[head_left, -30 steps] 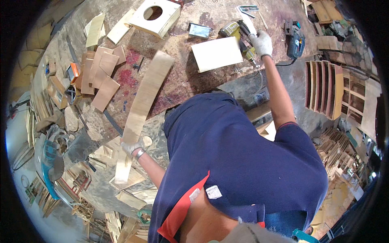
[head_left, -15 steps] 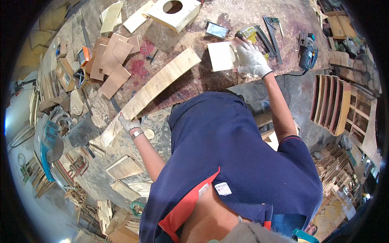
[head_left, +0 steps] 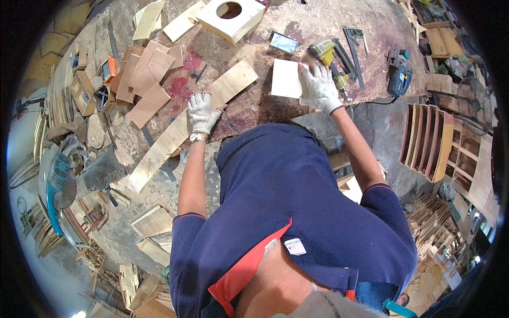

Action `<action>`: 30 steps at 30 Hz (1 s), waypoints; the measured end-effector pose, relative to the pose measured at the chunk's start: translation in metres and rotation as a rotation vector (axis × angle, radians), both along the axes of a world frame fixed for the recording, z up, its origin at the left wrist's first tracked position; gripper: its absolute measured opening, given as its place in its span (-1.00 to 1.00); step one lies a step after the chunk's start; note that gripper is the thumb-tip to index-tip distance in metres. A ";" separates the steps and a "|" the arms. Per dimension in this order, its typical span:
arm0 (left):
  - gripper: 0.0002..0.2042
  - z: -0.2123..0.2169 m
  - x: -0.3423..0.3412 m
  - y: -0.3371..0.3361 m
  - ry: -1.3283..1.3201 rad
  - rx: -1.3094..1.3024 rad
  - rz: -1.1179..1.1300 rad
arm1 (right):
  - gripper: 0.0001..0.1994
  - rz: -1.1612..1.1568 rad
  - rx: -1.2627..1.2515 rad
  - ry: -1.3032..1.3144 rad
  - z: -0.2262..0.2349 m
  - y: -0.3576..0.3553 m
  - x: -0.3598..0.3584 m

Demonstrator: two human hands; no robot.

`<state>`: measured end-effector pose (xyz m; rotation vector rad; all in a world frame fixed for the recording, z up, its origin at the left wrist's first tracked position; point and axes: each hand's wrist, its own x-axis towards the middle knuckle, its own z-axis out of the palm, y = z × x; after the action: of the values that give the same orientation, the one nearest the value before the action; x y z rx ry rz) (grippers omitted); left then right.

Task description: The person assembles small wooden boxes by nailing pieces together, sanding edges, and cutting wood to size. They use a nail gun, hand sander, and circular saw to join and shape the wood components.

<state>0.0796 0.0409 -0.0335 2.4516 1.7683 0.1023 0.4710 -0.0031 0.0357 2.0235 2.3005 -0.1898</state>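
Observation:
A long pale plywood strip point(head_left: 164, 139) lies slantwise over the bench's near edge, its lower left end sticking out past it. On its middle rests my left hand point(head_left: 202, 114), in a white work glove, fingers forward and thumb out to the right. A pale square board point(head_left: 286, 79) lies right of the strip. My right hand point(head_left: 321, 90), gloved too, lies with stretched fingers at that board's right edge; whether it presses on the board I cannot tell. Just beyond its fingertips is a yellow and black nail gun point(head_left: 327, 52).
A phone-like dark slab point(head_left: 284, 43), a black metal square point(head_left: 354, 58) and a corded jigsaw point(head_left: 398, 75) lie on the bench. Brown thin panels point(head_left: 150, 109) are piled at left. A wooden box with a round hole point(head_left: 230, 25) stands at the back. A blue circular saw point(head_left: 59, 185) is far left.
My left hand has moved up and right along the strip, from its lower end to its middle. My right hand has drawn slightly nearer and left, its fingers now more upright beside the square board.

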 end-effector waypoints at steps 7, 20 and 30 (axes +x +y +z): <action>-0.45 0.033 -0.018 0.006 -0.261 -0.467 -0.080 | 0.18 -0.233 -0.012 0.093 -0.001 -0.035 -0.004; -0.43 0.022 -0.035 -0.016 -1.000 -0.990 0.568 | 0.15 -0.092 0.152 0.327 0.009 -0.060 0.021; -0.36 0.034 -0.015 -0.025 -0.637 -0.700 0.413 | 0.24 0.013 0.038 0.477 0.016 -0.037 0.049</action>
<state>0.0643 0.0156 0.0005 1.3554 1.6035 0.2235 0.5196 -0.0400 0.0520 2.1699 2.5889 -0.7035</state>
